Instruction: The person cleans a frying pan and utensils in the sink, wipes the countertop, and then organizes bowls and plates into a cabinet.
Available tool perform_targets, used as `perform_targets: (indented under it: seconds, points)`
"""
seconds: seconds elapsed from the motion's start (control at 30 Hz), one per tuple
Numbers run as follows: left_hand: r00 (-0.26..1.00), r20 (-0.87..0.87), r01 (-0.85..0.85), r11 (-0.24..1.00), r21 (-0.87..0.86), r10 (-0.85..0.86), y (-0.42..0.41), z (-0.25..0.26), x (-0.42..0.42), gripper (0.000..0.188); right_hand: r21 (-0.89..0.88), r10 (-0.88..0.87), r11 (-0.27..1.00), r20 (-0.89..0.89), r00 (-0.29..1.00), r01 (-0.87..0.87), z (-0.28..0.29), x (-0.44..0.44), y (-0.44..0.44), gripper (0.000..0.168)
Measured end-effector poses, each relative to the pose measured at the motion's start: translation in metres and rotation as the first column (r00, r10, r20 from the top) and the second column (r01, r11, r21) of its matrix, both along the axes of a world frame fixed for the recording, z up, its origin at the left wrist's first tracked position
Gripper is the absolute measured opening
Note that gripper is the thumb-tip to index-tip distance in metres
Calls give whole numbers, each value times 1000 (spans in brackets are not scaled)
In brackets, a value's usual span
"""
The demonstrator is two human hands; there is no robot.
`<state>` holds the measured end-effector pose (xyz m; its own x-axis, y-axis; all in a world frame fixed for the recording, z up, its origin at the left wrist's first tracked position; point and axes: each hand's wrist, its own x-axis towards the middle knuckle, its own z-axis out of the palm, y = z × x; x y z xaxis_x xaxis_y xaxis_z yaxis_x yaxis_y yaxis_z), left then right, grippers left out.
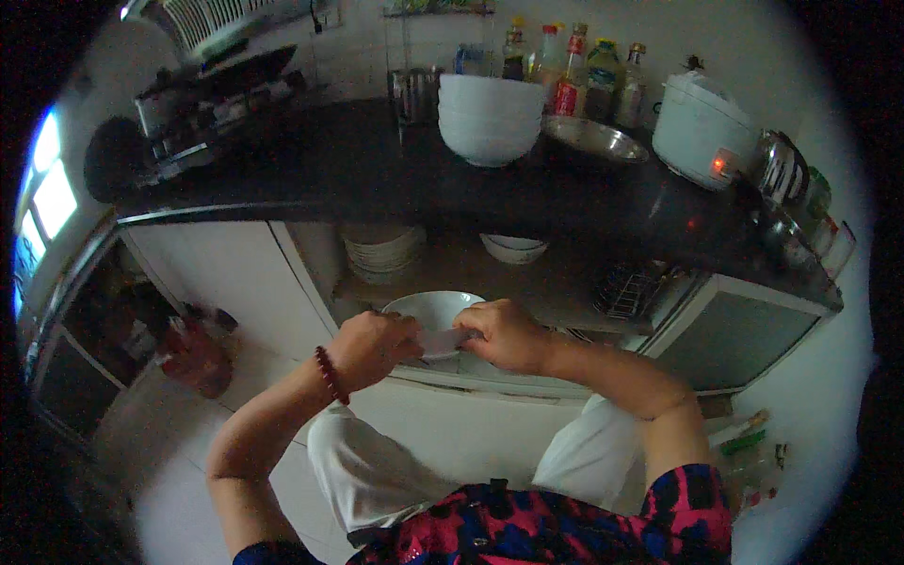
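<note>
My left hand (376,346) and my right hand (503,335) hold a pale, partly see-through item (443,340) between them, fingers closed on its two ends. What it is, I cannot tell. Just beyond and partly under it is a large white bowl (431,304) at the front of the open cabinet. A stack of plates (383,253) and some smaller white bowls (513,248) sit on the cabinet shelf. Above, several white bowls (490,120) are stacked on the black countertop (318,169).
A metal basin (595,139), sauce bottles (567,78) and a rice cooker (704,131) with a lit orange lamp stand on the counter. A gas stove (191,134) is at left. The cabinet door (741,332) stands ajar at right; a red bag (196,357) lies low at left.
</note>
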<state>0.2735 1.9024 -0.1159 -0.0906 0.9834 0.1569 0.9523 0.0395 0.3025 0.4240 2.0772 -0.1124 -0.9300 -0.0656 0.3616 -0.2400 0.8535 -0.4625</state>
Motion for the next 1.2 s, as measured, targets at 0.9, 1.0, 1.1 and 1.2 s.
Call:
perform_targets:
  seconds: [0.9,1.0,1.1,1.2]
  points:
    - [744,-623,190,816,546,244,142,244,-49,30,346,-98,891,-486,868,294,240,-50,136,23]
    - [685,-684,209,832,514,251,152,236,-55,32,339,-143,895,-400,905,291,235,-53,143,24]
    - [644,-735,376,747,548,215,163,228,-75,26,301,-56,935,-397,916,187,233,-61,156,23]
    - [789,-598,271,794,544,141,173,220,-84,22,167,-187,958,-257,948,234,229,-54,146,23]
